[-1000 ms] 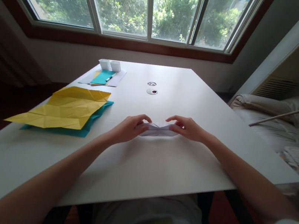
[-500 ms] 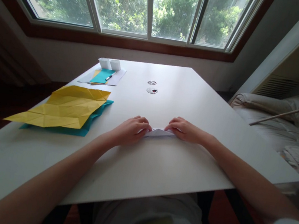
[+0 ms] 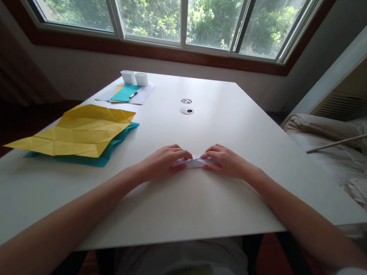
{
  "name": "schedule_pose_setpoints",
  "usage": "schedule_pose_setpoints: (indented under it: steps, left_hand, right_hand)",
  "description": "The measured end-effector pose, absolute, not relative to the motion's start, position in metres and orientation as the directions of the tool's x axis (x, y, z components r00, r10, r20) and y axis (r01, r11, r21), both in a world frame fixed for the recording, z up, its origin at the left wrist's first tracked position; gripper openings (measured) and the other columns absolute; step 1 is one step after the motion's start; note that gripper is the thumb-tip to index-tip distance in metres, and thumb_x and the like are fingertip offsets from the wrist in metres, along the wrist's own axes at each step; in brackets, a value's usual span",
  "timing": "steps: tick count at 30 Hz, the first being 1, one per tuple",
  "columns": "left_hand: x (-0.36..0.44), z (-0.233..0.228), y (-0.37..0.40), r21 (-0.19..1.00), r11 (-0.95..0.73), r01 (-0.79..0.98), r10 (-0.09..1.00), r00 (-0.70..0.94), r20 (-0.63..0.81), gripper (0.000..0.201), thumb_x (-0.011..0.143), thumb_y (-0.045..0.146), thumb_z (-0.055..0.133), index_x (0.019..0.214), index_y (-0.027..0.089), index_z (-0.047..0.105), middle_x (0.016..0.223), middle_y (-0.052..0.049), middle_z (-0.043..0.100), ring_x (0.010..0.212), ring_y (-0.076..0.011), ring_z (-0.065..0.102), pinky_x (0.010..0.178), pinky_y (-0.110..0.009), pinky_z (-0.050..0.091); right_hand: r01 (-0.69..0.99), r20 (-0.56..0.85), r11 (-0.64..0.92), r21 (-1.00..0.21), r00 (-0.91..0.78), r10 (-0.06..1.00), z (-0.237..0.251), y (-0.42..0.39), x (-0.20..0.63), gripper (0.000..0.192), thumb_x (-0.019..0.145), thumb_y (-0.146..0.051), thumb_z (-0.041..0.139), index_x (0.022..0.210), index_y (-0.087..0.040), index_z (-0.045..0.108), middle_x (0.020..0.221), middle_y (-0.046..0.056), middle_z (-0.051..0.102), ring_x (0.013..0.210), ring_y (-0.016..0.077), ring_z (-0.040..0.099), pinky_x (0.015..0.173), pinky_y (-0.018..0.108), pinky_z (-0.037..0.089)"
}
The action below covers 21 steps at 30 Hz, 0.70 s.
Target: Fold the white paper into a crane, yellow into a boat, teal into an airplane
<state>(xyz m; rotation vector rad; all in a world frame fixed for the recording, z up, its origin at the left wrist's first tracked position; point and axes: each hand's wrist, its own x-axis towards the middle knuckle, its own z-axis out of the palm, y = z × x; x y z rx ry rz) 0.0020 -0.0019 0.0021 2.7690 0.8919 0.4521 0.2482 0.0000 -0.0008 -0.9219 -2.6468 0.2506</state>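
Head view: both bare hands rest on the white table (image 3: 193, 212), meeting over one small piece of folded white paper (image 3: 194, 161).
Left hand: the left hand (image 3: 163, 161) lies palm down with fingers curled, fingertips pressing the left end of the folded paper flat against the table.
Right hand: the right hand (image 3: 226, 161) lies palm down too, fingertips pressing the right end of the same paper; the two sets of fingertips are just beside each other.
Folded paper: it lies low on the table near its middle, mostly hidden under the fingers, with only a narrow white strip showing between the hands.
Yellow sheet: a large creased yellow sheet (image 3: 79, 130) lies well to the left, on top of a teal sheet (image 3: 113, 147) whose edges show beneath it.
Far corner: two small white boxes (image 3: 134, 77) stand side by side, next to a smaller teal sheet (image 3: 125, 93) with a pen (image 3: 135, 93) on some white papers.
Table middle: two small round fittings (image 3: 186, 106) sit beyond the hands.
Right side: a pale cushioned sofa (image 3: 346, 152) stands beside the table.
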Motion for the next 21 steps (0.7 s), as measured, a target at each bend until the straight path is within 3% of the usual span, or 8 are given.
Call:
schedule_pose_setpoints:
  steps: [6,21]
  left_hand:
    - [0.0028,0.0057,-0.0044,0.25,-0.838,0.485,0.536,0.816,0.216,0.026,0.088,0.02,0.041,0.104,0.022,0.061,0.096,-0.006,0.065,0.089,-0.0166,0.057,0.078,-0.028,0.044]
    - [0.0063,0.0059,-0.0061,0.25,-0.804,0.539,0.592,0.765,0.254,0.024,0.087,0.023,0.044,0.099,0.022,0.064,0.092,-0.004,0.066,0.081,-0.015,0.06,0.073,-0.025,0.044]
  right_hand:
    - [0.573,0.228,0.781,-0.248,-0.749,0.622,0.001,0.0005,0.2488,0.031,0.082,-0.037,0.055,0.104,-0.017,0.063,0.098,0.01,0.064,0.091,0.0202,0.056,0.081,0.033,0.044]
    - [0.592,0.224,0.752,-0.29,-0.722,0.655,0.001,-0.0004,0.2465,0.027,0.08,-0.033,0.058,0.102,-0.018,0.062,0.098,0.009,0.063,0.092,0.0205,0.056,0.079,0.033,0.045]
